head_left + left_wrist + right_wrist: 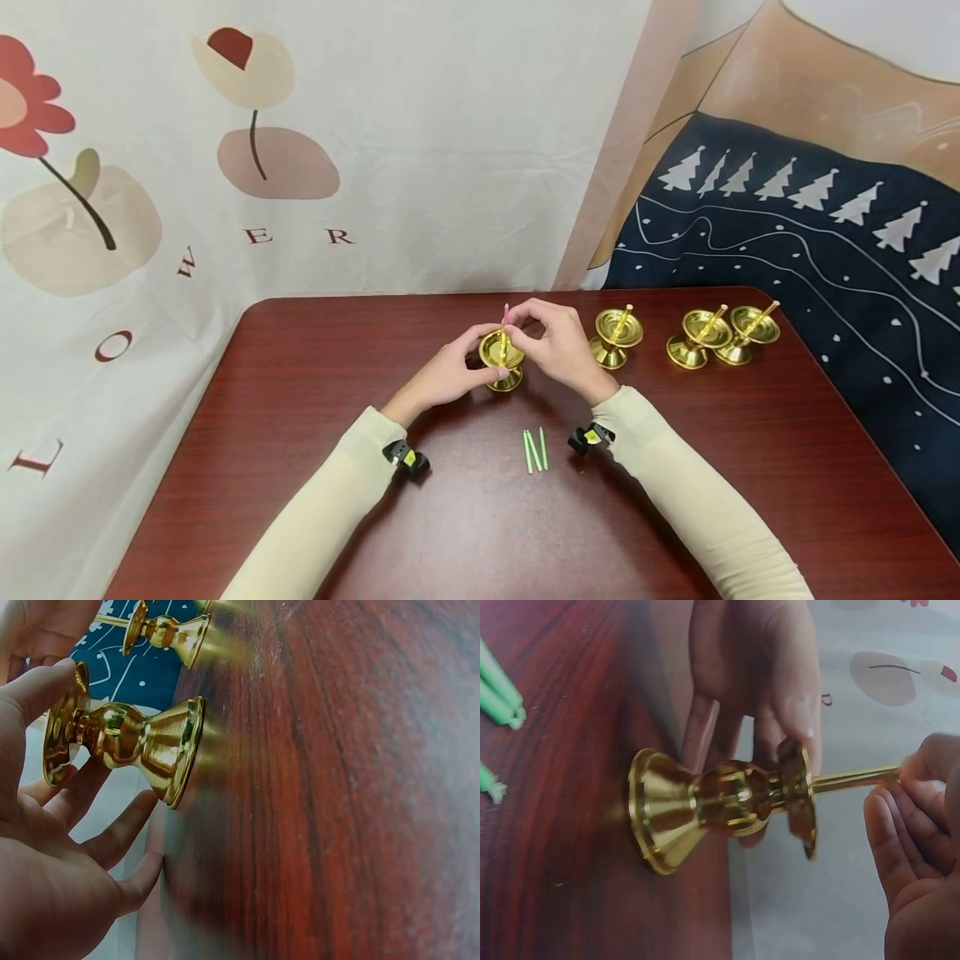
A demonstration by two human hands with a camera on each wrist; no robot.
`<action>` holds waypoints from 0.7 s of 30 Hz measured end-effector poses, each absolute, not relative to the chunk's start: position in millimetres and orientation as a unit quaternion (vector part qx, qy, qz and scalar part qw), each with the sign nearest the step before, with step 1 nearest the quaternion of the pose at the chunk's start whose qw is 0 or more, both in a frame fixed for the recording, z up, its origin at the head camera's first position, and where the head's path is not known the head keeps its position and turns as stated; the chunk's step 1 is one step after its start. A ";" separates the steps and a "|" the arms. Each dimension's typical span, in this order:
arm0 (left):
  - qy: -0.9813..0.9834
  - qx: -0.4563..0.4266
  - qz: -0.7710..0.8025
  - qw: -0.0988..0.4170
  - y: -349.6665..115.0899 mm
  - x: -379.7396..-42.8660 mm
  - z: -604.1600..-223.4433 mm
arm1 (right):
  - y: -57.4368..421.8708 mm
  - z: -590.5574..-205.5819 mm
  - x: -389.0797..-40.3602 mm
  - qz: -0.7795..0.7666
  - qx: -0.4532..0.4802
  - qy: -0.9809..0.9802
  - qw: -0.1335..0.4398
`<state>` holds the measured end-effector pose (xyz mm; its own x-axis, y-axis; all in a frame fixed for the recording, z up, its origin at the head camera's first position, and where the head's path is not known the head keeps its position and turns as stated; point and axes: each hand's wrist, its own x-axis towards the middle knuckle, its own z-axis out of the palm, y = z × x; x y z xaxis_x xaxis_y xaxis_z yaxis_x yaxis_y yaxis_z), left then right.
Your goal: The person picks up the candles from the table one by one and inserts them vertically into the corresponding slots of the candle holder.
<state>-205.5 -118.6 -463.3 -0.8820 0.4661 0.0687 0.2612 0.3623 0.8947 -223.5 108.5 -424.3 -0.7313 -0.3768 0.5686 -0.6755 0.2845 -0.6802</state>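
Observation:
A shiny gold candle holder point(491, 350) stands upright on the table, with a dish and a thin gold tube point(855, 778) rising from it. My left hand point(450, 371) holds the dish, its thumb point(45, 688) on the rim and its other fingers behind. At the tube's top, my right hand point(553, 340) pinches a thin pink candle point(506, 312). Only the candle's tip shows above the fingers; its lower end is hidden. Several light green candles point(534, 451) lie on the table in front of the holder.
Three more gold candle holders stand to the right: one candle holder point(618, 330) near my right hand, then a second holder point(705, 332) and a third holder point(753, 325) close together. The dark red table point(315, 383) meets a printed cloth point(450, 167) at its back edge.

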 end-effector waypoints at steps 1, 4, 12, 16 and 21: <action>0.819 0.222 0.520 0.097 -119.0 -205.1 -463.3 | 109.2 -425.7 -222.8 0.500 0.329 -0.788 0.143; 0.816 0.222 0.525 0.094 -121.4 -203.6 -463.2 | 113.1 -428.3 -219.2 0.504 0.310 -0.797 0.123; 0.816 0.213 0.529 0.100 -132.7 -198.1 -463.1 | 137.1 -433.1 -207.3 0.483 0.287 -0.819 0.118; 0.824 0.198 0.521 0.104 -141.7 -194.9 -463.2 | 154.5 -435.6 -200.6 0.467 0.279 -0.829 0.129; 0.827 0.188 0.520 0.100 -155.5 -189.9 -464.0 | 179.2 -440.6 -192.5 0.452 0.264 -0.840 0.145</action>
<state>-189.9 -155.5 -464.0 -0.9093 0.4150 0.0298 0.2072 0.3894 0.8975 -192.5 179.2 -440.6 -0.8181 -0.3128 0.4825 -0.5750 0.4520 -0.6819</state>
